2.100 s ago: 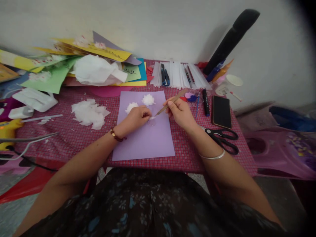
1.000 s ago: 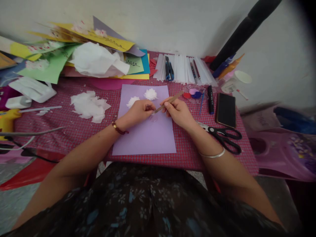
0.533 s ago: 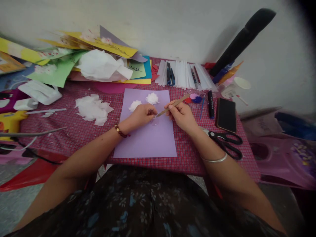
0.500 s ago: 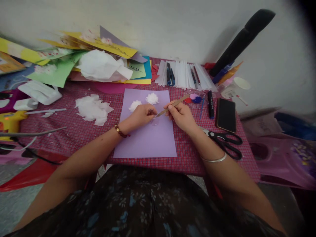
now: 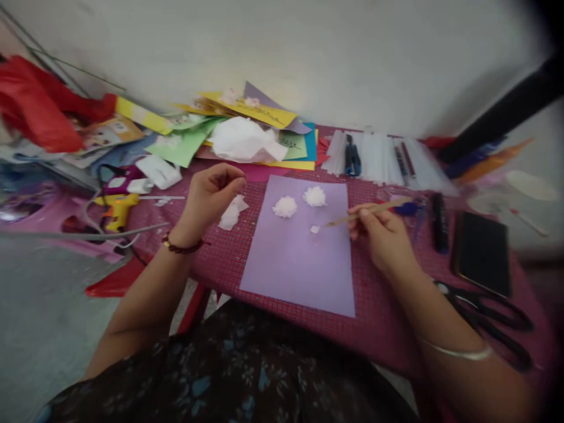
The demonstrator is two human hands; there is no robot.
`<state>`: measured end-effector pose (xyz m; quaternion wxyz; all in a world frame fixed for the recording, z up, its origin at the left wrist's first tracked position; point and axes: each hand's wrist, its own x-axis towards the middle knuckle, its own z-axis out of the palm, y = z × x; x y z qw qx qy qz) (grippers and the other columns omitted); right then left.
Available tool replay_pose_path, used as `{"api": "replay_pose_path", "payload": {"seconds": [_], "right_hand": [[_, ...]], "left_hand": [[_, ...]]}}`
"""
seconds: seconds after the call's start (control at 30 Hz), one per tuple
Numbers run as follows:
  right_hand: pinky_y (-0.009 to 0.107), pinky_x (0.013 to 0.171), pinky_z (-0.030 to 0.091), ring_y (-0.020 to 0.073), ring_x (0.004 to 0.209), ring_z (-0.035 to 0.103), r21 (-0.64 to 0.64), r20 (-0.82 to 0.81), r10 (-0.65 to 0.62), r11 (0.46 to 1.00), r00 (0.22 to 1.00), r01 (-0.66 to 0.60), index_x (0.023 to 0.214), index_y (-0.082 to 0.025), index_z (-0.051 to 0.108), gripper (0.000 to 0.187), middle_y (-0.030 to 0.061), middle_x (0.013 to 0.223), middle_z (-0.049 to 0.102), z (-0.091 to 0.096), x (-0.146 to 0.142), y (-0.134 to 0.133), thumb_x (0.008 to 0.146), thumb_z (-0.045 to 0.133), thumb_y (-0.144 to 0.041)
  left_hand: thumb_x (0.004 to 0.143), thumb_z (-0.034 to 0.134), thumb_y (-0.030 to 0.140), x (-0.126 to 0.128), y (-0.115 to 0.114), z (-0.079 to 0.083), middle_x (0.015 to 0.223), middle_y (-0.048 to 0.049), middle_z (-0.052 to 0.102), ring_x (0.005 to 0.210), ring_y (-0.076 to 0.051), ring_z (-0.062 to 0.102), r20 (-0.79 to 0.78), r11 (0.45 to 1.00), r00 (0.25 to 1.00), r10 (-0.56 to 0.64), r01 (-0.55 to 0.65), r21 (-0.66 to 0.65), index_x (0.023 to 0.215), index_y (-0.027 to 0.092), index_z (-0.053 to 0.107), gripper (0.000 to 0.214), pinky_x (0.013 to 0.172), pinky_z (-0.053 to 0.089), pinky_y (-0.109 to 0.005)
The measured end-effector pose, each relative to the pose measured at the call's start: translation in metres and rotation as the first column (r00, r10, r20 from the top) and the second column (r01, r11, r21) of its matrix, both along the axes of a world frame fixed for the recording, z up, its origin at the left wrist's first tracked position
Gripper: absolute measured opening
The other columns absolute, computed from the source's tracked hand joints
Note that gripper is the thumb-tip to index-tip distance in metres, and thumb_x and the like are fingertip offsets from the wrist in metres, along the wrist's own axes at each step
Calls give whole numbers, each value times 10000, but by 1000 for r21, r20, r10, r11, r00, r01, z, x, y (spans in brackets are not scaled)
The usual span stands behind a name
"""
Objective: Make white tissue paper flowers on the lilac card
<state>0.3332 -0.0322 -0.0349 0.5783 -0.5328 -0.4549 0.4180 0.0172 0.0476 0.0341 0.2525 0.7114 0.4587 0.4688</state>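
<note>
A purple sheet of paper [image 5: 299, 258] lies on the red checked tablecloth [image 5: 220, 258] in front of me. Two white tissue puffs [image 5: 285, 207] sit near its top, and a small white scrap [image 5: 314, 229] lies below them. My right hand [image 5: 383, 238] grips a thin wooden stick [image 5: 368, 212], its tip close to the scrap. My left hand [image 5: 211, 191] is raised over the cloth to the left of the sheet, above a pile of white tissue pieces [image 5: 232, 214]. Its fingers are curled, and I see nothing in them.
Coloured papers [image 5: 247, 111] and crumpled white tissue [image 5: 244, 141] are heaped at the back. A yellow glue gun [image 5: 117, 208] lies at the left. White strips [image 5: 379, 155], a black marker [image 5: 439, 220], a black phone [image 5: 482, 251] and scissors [image 5: 489, 314] lie at the right.
My left hand has left the small scrap on the purple sheet and moved up and left over the tissue pile. The view has swung to the left. The right hand still holds the stick.
</note>
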Motion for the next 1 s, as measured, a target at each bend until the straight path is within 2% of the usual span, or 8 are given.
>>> {"api": "replay_pose_path", "payload": {"seconds": [0.17,0.3,0.43,0.57,0.73,0.83,0.93,1.0], "right_hand": [[218,447,417,104,506,526,-120,-260,-14,993,966,-18,808,-208,719,159,9,633,618,-6,2,3,814,689,-364],[220,426,411,109,500,519,-185,-303,-28,982,952,-30,772,-213,730,170,13,614,606,-9,-3,3,764,736,-383],[218,434,415,104,508,519,-201,-302,-38,979,953,-25,778,-206,727,187,17,624,610,-10,-4,3,761,751,-391],[222,441,414,109,515,520,-183,-294,-23,983,956,-32,805,-209,705,187,3,605,590,-13,-3,3,790,726,-395],[239,457,426,107,505,531,-156,-246,-12,987,969,-28,835,-189,673,221,9,631,614,-15,-3,3,819,689,-409],[247,459,424,106,500,534,-162,-233,0,986,972,-39,848,-187,675,226,9,633,616,-14,-4,3,832,674,-413],[244,449,401,97,481,525,-177,-253,8,983,967,-54,831,-187,680,214,6,621,614,-12,-5,3,847,658,-399],[243,448,392,95,476,524,-184,-277,-1,982,961,-52,819,-186,685,200,4,612,614,-11,-5,4,853,650,-380]], "left_hand": [[829,621,310,-62,-11,-13,672,-3,627,607,-104,529,-163,972,977,139,-166,-168,775,177,650,146,559,410,-233],[819,615,270,-77,-24,-38,708,-8,639,649,-120,549,-317,984,942,105,-145,-106,759,186,639,105,614,423,-259],[863,577,223,-68,-30,-41,807,-30,658,781,-152,587,-454,984,874,172,-134,116,781,192,641,109,745,440,-298],[902,546,241,-41,-23,-28,830,-48,648,835,-183,577,-567,983,811,145,-53,177,792,190,645,157,797,433,-330],[889,516,214,-11,-7,-31,874,-110,633,956,-289,535,-892,971,434,127,128,200,710,175,630,215,866,375,-457],[847,525,169,-9,5,-43,814,-111,606,932,-290,518,-938,963,314,149,169,210,652,177,596,208,853,355,-468],[842,518,154,-14,19,-50,786,-91,600,905,-264,515,-952,960,268,148,190,203,661,181,596,200,845,354,-451],[819,545,160,-14,26,-46,754,-76,599,885,-254,531,-933,968,332,140,151,199,628,189,577,196,842,361,-439]]}}
